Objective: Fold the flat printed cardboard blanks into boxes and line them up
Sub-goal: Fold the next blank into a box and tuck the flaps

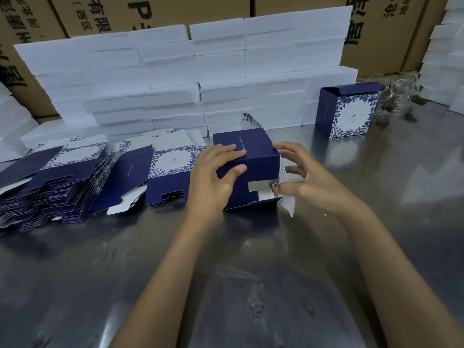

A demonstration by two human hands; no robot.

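A navy box (253, 156), half folded, lies on its side at the middle of the metal table (226, 272), its open end with loose flaps facing me. My left hand (216, 177) grips its left side, fingers on top and thumb on the front edge. My right hand (303, 177) holds its right side, index finger on the top corner and lower fingers at a white side flap (286, 194). A heap of flat navy and white floral blanks (62, 179) lies to the left. One finished box (347, 111) stands upright at the back right.
A wall of stacked white foam blocks (175, 79) runs along the back of the table, with brown printed cartons (376, 33) behind it. More foam stands at the far right (447, 59). Clear glass items (399, 96) lie beside the finished box.
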